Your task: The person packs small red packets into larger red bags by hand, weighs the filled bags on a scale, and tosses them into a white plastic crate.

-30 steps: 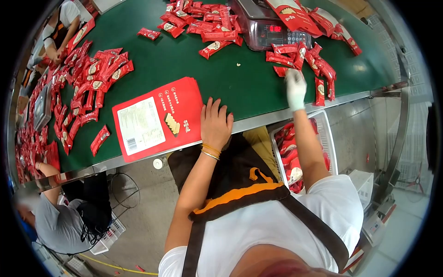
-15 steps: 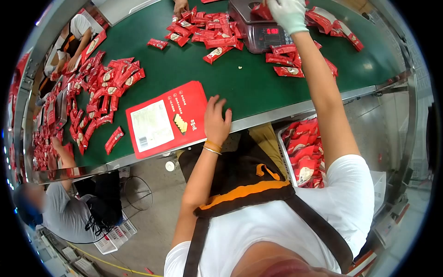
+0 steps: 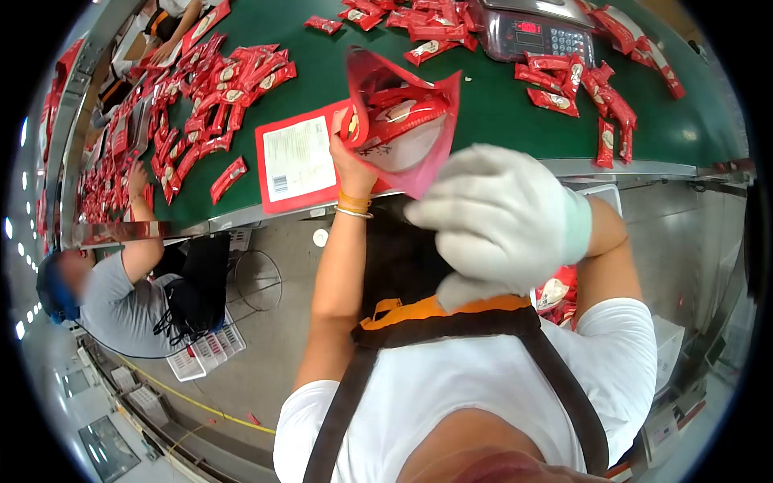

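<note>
My left hand point(image 3: 353, 167) grips the side of an open red pouch point(image 3: 447, 121) and holds it upright with its mouth spread. Several small red packets point(image 3: 407, 113) lie inside it. My right hand point(image 3: 503, 221), in a white glove, hovers just right of the pouch, close to the camera, with its fingers apart and nothing visible in them. Under and left of the pouch, flat red pouches point(image 3: 264, 173) with a white label lie on the green table, partly hidden by my left hand.
A digital scale point(image 3: 535, 36) stands at the back, with loose red packets point(image 3: 555, 84) before it. More packets point(image 3: 217, 88) are heaped at left. A person point(image 3: 133, 294) sits at the left. A crate of red pouches point(image 3: 557, 291) is below the table edge, mostly hidden.
My left hand has lifted off the flat pouches and now grips an open, filled pouch. My right hand has come back from the scale towards me. The scale's display has changed.
</note>
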Available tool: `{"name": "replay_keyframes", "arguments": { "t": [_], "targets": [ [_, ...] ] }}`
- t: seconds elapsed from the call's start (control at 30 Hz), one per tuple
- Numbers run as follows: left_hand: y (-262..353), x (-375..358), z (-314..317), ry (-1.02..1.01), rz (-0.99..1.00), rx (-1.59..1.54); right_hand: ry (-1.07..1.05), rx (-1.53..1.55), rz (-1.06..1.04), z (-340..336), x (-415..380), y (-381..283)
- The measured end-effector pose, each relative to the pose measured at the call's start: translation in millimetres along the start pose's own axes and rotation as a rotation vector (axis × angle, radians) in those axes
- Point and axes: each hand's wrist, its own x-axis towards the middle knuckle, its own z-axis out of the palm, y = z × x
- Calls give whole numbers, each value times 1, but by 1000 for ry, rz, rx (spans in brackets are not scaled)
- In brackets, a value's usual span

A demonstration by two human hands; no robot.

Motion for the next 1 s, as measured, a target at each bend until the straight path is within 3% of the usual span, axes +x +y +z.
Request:
{"name": "replay_keyframes", "arguments": {
  "t": [0.13,0.4,0.47,0.5,0.57,0.63,0.67,0.77,0.8,0.87,0.93,1.0],
  "targets": [
    [8,-4,-5,15,38,-35,14,9,-125,-13,-13,-5],
    [21,7,10,-26,593,382,202,12,39,-29,-25,-8],
    [29,7,12,-29,649,564,-149,-279,385,-23,-27,-9],
    [32,6,14,-42,691,632,-601,-355,637,-20,-24,-7],
    [36,4,12,-95,796,772,-12,191,645,36,-80,38],
    [32,1,4,-111,772,864,-46,223,508,64,-95,78],
    [30,2,-4,-110,741,987,44,329,445,84,-98,93],
    [20,10,-51,21,693,1191,-210,-214,517,83,-74,88],
    [19,13,-70,90,650,1297,-340,-252,654,76,-65,88],
    [21,20,-90,209,498,1447,-6,-314,734,79,-72,98],
    [14,20,-98,201,452,1522,19,-462,893,102,-92,138],
    [9,16,-84,218,336,1667,9,-574,911,133,-117,167]
  ]
}}
